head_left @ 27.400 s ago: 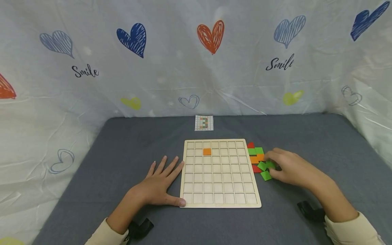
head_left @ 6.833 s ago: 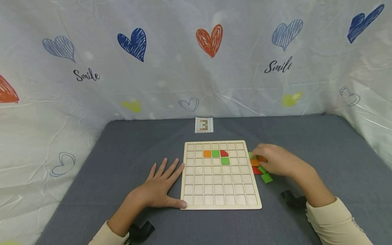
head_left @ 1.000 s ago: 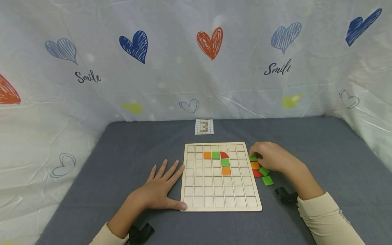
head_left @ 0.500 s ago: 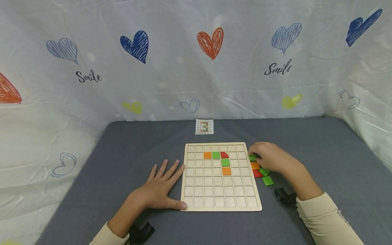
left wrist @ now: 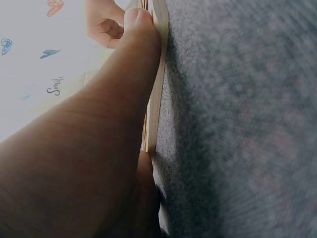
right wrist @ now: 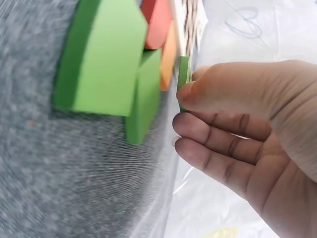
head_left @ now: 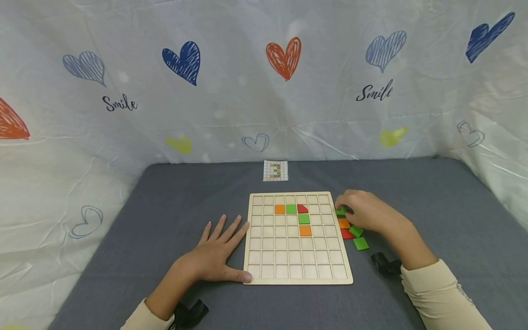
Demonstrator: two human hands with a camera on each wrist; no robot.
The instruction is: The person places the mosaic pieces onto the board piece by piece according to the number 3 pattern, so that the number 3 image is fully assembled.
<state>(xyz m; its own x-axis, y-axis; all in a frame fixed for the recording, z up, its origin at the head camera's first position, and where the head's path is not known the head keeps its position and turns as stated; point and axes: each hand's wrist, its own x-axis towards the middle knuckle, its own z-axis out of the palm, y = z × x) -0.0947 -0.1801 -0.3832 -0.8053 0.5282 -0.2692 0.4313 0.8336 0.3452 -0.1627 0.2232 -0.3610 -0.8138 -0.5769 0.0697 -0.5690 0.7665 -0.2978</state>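
- Left grip — the person's bare hand lies palm down on the grey worktop, fingers spread apart; its thumb rests on the near left corner of the wooden board, unchanged from half a second ago.
- One patterned card lies on the worktop beyond the board, in the same place as before.
- One board, seven columns by seven rows, carries five tiles: two orange, two green, one red.
- On it, left to right along the second row from the far edge: the left orange tile in column three, a green square in column four, a round-edged red tile in column five. Nearer in that fifth column sit a second green square, then the nearer orange tile.
- That nearer orange tile is new since about seven seconds ago, when the board bore four; at the earliest frame it bore one.
- Just right of the board, four loose tiles: one loose orange tile, one loose red tile, two loose green tiles.
- Right grip — thumb and fingers pinch one more piece, the held green tile, beside the board's right edge, slightly higher in the head view than half a second ago.
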